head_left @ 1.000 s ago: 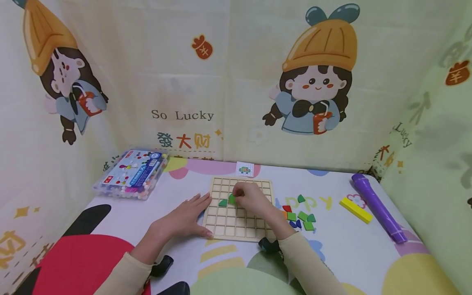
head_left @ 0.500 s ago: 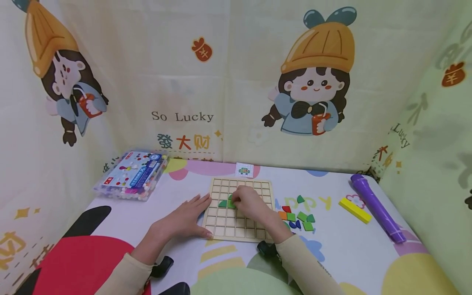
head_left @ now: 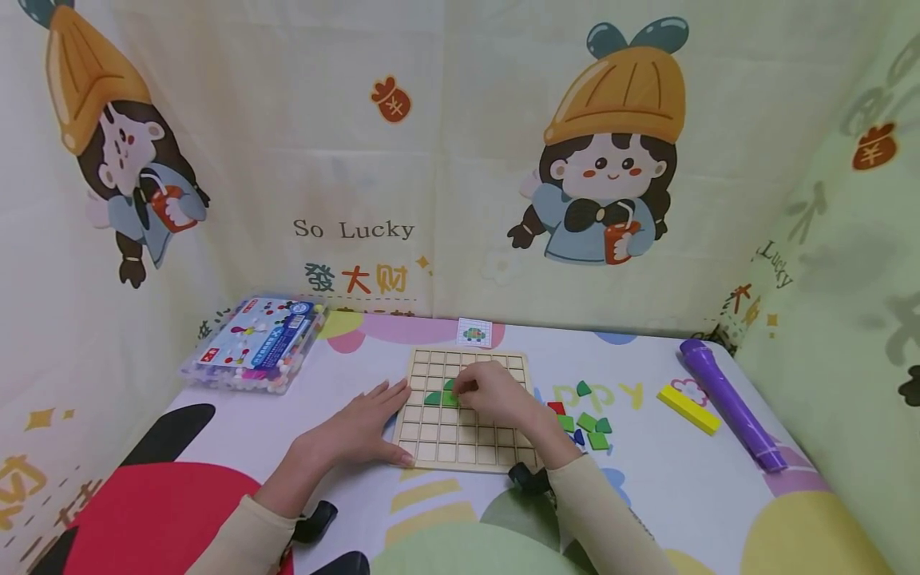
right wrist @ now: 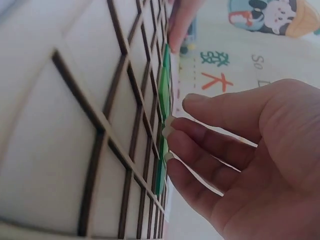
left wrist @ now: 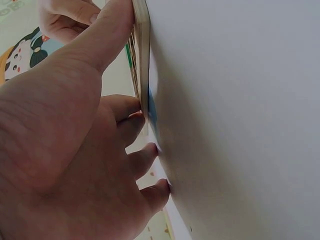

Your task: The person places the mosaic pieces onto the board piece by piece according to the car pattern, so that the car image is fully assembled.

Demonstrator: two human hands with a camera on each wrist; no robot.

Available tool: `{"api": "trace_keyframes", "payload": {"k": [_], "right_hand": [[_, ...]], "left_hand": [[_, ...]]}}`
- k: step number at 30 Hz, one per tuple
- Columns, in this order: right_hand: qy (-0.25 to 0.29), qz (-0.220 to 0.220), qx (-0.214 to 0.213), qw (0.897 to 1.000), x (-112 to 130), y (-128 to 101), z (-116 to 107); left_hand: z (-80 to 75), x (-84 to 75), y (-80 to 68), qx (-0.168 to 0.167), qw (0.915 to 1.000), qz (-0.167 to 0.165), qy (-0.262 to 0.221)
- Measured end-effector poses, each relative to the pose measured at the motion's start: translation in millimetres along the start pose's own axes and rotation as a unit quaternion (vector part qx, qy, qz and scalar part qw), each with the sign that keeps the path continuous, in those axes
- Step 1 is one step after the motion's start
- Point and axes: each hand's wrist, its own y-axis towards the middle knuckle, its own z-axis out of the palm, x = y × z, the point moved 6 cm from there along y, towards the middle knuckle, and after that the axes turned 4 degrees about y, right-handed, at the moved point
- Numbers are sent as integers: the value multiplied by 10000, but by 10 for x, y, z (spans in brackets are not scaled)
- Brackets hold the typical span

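Note:
A light wooden grid board (head_left: 431, 449) lies on the table. My left hand (head_left: 359, 423) rests at its left side with the fingers stretched out, the thumb at the near left corner. In the left wrist view the thumb (left wrist: 107, 37) lies against the board's edge. Over the middle of the grid, my right hand (head_left: 496, 391) has its fingertips right at green pieces (right wrist: 163, 92) set in the squares. Its thumb stands apart from the fingers in the right wrist view. Left of these fingertips sits a green quarter-round piece (head_left: 434, 398). Part of the board is hidden under the right hand.
Loose green, red and blue pieces (head_left: 587, 422) lie right of the board. A small card with a coloured pattern (head_left: 474, 332) sits behind it. Farther right are a yellow block (head_left: 688, 409) and a purple tube (head_left: 733, 407). A clear plastic box (head_left: 251, 343) stands back left.
My right fingertips have shifted slightly on the grid, and more of the green pieces beside them shows. The right forearm now covers the orange piece. The left hand has stayed in place.

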Motion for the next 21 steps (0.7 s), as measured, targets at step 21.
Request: {"api": "trace_keyframes", "payload": {"k": [21], "right_hand": [[382,479,15,9981,-285,-192,-354]], "left_hand": [[6,-8,2,-59,9999,95,26]]}}
